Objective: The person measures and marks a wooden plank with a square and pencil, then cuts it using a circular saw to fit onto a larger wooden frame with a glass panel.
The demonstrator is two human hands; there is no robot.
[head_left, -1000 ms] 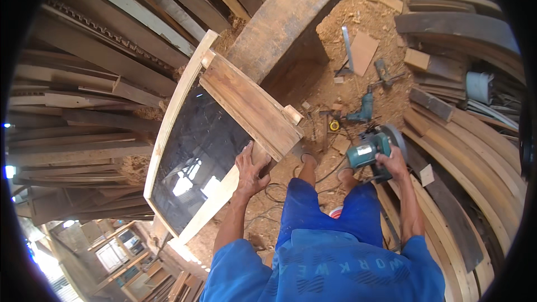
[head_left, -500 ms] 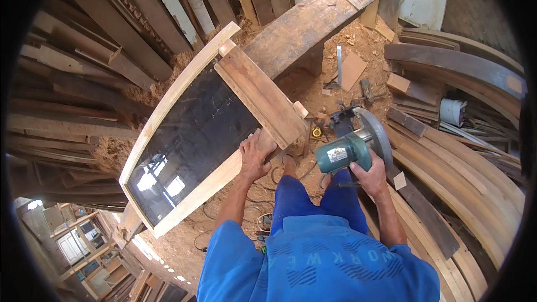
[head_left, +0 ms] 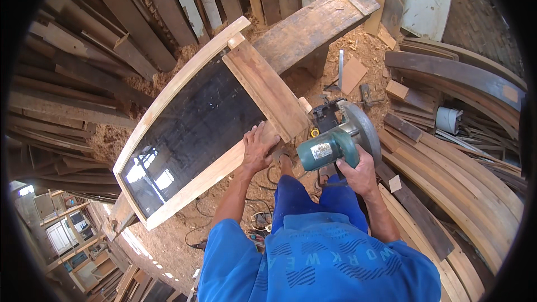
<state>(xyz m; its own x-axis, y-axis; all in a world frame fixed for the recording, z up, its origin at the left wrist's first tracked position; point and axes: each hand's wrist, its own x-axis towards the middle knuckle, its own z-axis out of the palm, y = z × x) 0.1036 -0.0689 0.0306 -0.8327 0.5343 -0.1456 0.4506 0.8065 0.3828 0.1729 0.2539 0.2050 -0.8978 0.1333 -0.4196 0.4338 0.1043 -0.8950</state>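
Note:
A wooden frame around a dark glass panel rests partly on a wooden bench. Across the frame's right end lies a thick brown board. My left hand lies on the frame's near rail beside the end of that board, its fingers stretched out over the wood. In my right hand is a green circular saw, held by its rear handle. The saw hangs just to the right of the frame's end, its round metal guard facing away from the frame. I cannot make out whether the saw touches the wood.
The worn bench reaches to the upper right. Stacked planks fill the right side; more boards stand at the left. On the sawdust-strewn floor lie a yellow tape measure, a clamp and cables near my feet.
The circular saw has moved left in my right hand, closer to the frame's right end. My left hand stays on the near rail. The whole view has shifted slightly.

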